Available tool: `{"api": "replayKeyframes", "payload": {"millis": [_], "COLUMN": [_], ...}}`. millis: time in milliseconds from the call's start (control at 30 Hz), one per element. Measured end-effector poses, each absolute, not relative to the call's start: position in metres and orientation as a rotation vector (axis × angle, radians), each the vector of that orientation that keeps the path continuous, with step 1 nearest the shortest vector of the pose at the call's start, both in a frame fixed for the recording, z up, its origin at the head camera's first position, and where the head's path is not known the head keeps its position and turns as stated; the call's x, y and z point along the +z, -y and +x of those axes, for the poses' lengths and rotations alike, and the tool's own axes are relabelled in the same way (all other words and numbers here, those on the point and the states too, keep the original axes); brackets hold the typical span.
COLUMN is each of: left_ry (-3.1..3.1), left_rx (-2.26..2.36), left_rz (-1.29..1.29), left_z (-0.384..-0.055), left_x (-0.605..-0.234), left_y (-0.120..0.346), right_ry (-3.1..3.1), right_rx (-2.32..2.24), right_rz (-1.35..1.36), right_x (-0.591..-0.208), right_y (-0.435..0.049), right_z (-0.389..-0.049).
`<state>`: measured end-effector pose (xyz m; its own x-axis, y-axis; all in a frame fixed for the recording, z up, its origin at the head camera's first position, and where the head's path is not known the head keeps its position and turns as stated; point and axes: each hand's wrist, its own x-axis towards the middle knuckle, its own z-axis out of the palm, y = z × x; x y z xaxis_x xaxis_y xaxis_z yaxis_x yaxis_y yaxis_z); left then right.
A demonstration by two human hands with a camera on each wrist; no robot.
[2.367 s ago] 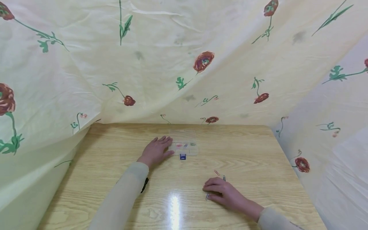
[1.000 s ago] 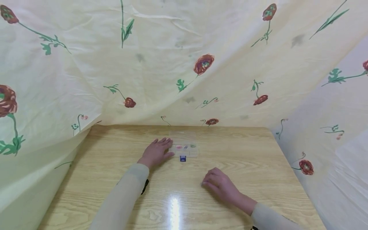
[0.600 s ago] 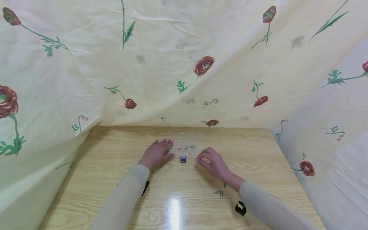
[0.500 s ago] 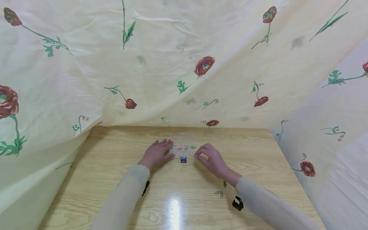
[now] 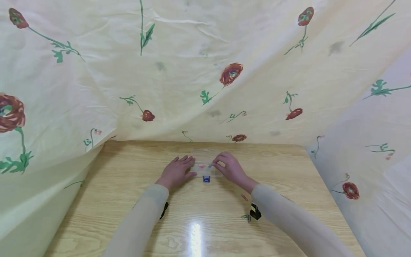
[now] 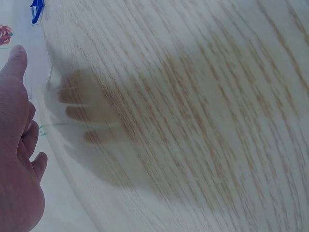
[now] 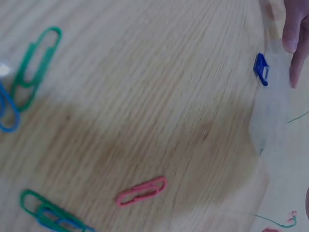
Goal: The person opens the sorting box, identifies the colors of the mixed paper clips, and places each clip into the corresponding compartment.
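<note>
A clear plastic compartment box point(image 5: 217, 174) with a blue latch point(image 5: 206, 179) stands near the back of the table, its lid laid back. Fingers spread flat, my left hand point(image 5: 176, 173) rests at the box's left end. Over the compartments, thumb and fingertips of my right hand point(image 5: 232, 169) pinch a small bluish paper clip point(image 5: 210, 165). A pink paper clip point(image 5: 202, 166) lies in a compartment beside it; the right-hand compartments are hidden behind my right fingers. The right wrist view shows the blue latch point(image 7: 261, 69) and the fingers of my left hand point(image 7: 293, 34).
Loose paper clips lie on the wood table below my right forearm: a pink one point(image 7: 142, 191), a green one point(image 7: 38, 67) touching a blue one point(image 7: 8, 111), and an overlapping green and blue pair point(image 7: 53, 212). A flowered cloth point(image 5: 179, 71) hangs behind the table.
My right hand, with a paper clip in its fingertips, has moved from the loose clips to the box's right front corner, then leftward and back over the compartments. The left hand has stayed put.
</note>
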<state>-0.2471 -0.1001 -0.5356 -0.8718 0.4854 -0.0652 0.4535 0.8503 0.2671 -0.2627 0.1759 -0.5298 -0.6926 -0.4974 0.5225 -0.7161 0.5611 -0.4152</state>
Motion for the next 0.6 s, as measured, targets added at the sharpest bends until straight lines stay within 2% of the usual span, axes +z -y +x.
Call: {"api": "replayKeyframes", "payload": {"millis": [300,600], "left_ry": [-2.902,-2.901], "left_rx": [0.362,0.341], "left_rz": [0.738,0.748], "left_z": [-0.247,-0.248], "left_x": [-0.535,-0.535], "left_y": [0.099,0.098], "right_ry": [2.556,2.524], "right_rx": [0.841,0.884], "right_rz": [0.933,0.905], "right_x": [-0.542,-0.552], "right_y": [-0.169,-0.18], "right_z": [-0.279,-0.274]}}
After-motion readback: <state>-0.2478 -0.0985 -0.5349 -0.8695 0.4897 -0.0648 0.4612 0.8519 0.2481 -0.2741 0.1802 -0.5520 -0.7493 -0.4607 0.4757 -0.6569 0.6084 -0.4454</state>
